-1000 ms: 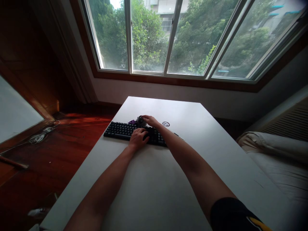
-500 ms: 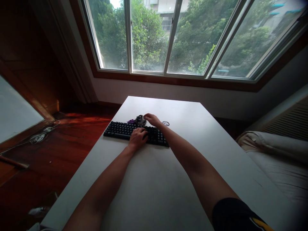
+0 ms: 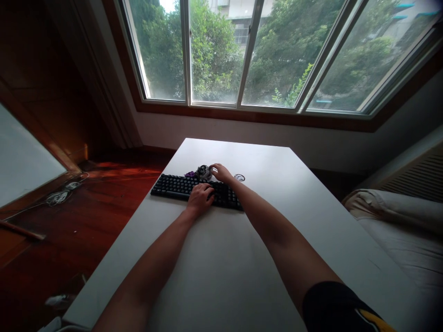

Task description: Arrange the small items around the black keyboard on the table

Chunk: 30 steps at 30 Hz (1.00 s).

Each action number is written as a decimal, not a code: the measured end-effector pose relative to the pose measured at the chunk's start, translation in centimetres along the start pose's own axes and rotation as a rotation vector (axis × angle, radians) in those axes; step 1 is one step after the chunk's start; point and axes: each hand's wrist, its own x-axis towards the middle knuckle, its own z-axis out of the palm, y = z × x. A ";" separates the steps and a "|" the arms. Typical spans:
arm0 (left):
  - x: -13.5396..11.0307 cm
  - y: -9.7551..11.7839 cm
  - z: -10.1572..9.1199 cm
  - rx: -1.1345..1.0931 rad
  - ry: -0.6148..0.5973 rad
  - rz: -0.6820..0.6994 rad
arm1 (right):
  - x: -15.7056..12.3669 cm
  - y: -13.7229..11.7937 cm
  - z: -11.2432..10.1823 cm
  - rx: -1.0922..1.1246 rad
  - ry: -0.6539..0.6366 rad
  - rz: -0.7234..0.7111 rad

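Note:
A black keyboard (image 3: 173, 185) lies on the white table, slightly angled. My left hand (image 3: 200, 198) rests on the middle of it, fingers apart over the keys. Just behind the keyboard sits a small bundle of grey and black bands (image 3: 204, 172), too small to make out exactly. Beside it on the left is a purple piece (image 3: 190, 174). My right hand (image 3: 220, 172) reaches over the keyboard's right part, its bent fingers together at the right edge of the bundle. What lies between those fingertips is hidden.
The white table (image 3: 277, 193) stretches from me towards the window (image 3: 218, 55). A thin dark ring-shaped band (image 3: 239, 177) lies right of my right hand. Coiled white cables (image 3: 58, 197) are on the red wooden floor at left; a pale cushioned seat (image 3: 398, 230) stands at right.
The whole view has shifted slightly to the right. My left hand stays on the keyboard and my right hand at the bundle, with hardly any movement.

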 end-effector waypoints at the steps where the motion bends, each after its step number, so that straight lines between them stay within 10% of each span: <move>1: 0.0 0.0 0.0 -0.001 0.001 0.001 | 0.3 -0.1 0.2 0.003 -0.009 0.026; 14: 0.1 0.0 -0.2 -0.012 -0.006 -0.012 | 2.5 -0.7 -0.2 0.130 -0.012 0.215; 24: 0.1 -0.1 -0.1 -0.010 -0.010 -0.006 | 3.0 0.2 -0.5 0.768 0.183 0.382; 30: 0.0 -0.3 0.1 -0.009 0.009 0.003 | 1.9 2.3 -1.6 0.425 0.005 0.353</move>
